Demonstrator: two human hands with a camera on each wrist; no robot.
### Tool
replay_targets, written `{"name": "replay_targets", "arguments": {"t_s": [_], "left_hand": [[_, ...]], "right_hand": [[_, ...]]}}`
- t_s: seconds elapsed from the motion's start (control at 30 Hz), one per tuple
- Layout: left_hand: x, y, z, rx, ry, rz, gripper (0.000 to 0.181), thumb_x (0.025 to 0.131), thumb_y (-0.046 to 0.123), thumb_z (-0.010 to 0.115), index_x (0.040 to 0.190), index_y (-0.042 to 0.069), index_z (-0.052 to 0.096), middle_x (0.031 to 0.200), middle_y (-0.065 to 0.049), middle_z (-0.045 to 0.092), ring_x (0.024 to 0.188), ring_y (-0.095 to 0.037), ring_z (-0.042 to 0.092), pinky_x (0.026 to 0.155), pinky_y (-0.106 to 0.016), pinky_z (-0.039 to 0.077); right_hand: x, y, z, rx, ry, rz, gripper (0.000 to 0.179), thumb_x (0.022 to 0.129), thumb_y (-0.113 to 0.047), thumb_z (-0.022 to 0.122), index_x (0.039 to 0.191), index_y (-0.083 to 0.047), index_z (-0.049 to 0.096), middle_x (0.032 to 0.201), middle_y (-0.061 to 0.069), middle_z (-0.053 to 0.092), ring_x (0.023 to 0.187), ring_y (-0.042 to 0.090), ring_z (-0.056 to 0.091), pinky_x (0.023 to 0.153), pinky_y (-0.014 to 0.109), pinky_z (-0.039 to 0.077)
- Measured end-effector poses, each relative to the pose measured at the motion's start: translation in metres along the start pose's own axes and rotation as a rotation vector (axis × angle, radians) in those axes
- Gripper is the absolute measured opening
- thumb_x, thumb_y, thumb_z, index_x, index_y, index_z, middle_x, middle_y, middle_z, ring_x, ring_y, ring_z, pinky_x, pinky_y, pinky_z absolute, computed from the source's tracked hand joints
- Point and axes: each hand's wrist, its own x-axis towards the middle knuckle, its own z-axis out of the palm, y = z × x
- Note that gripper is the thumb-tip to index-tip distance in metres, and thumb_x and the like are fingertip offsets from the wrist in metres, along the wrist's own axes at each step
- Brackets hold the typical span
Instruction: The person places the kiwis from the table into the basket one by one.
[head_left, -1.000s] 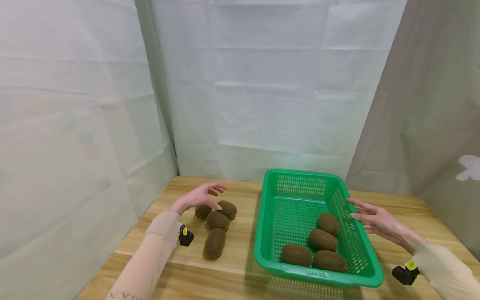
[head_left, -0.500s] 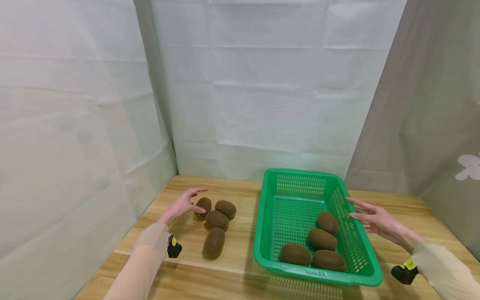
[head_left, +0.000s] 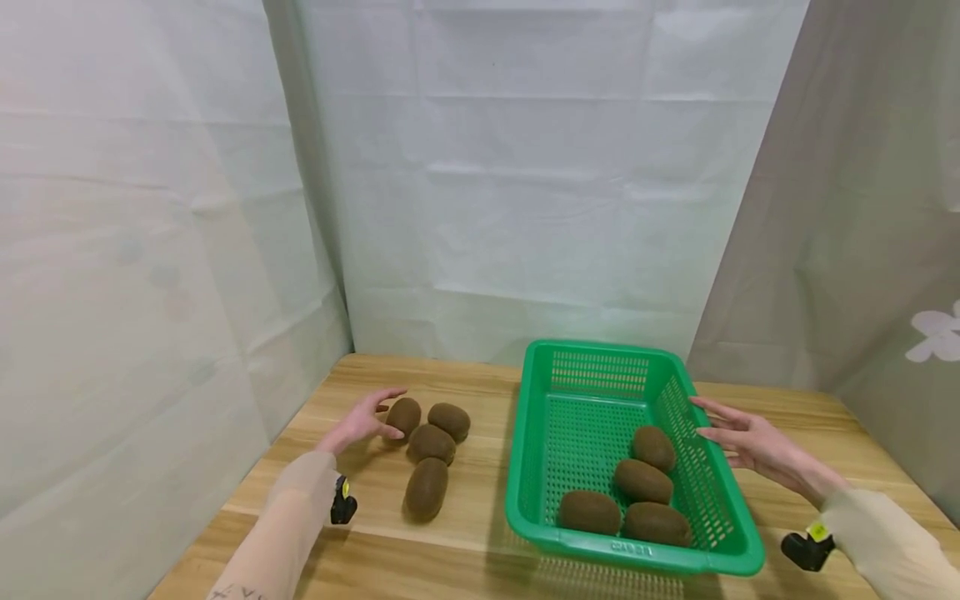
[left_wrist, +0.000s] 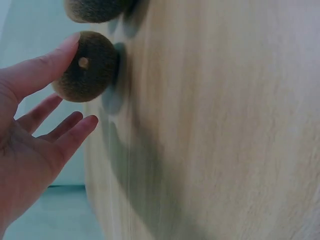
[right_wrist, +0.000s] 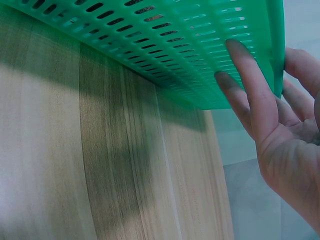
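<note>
My left hand is at a brown kiwi on the left of the table. Its thumb touches the near side of that kiwi in the left wrist view, while the other fingers spread loosely beyond it; the far contact is partly hidden. Beside it lie three more kiwis, one at the back, one in the middle and one nearest. With fairly straight fingers, my right hand touches the right rim and outer wall of a green plastic basket. Several kiwis lie inside it.
The wooden table ends at a pale cloth backdrop, with more cloth on both sides. A slotted basket wall rises beside the right hand. Small black devices hang at both wrists.
My left hand has moved left from above the kiwi group, then lowered around the leftmost kiwi. The right hand stays at the basket's side, and the basket has not visibly moved.
</note>
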Motion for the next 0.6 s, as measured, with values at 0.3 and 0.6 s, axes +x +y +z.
{"name": "replay_targets", "arguments": {"t_s": [0.3,0.6], "left_hand": [[0.002,-0.007,0.003,-0.004,-0.034,0.032,0.072,0.069,-0.004,0.075,0.131,-0.01,0.038,0.132,-0.028,0.035,0.112,-0.051,0.036,0.087,-0.05,0.039],[0.0,-0.011,0.006,-0.03,0.013,0.02,0.072,0.067,-0.001,0.078,0.129,-0.01,0.041,0.129,-0.027,0.039,0.107,-0.047,0.043,0.083,-0.045,0.043]], "right_hand": [[0.001,0.001,0.0,-0.003,0.004,-0.004,0.059,0.096,-0.011,0.046,0.146,-0.011,0.014,0.143,0.026,-0.009,0.108,0.003,0.043,0.083,0.043,0.044],[0.0,0.0,0.0,0.013,-0.008,-0.003,0.06,0.096,-0.01,0.045,0.145,-0.009,0.011,0.142,0.026,-0.011,0.11,0.004,0.042,0.085,0.043,0.043]]}}
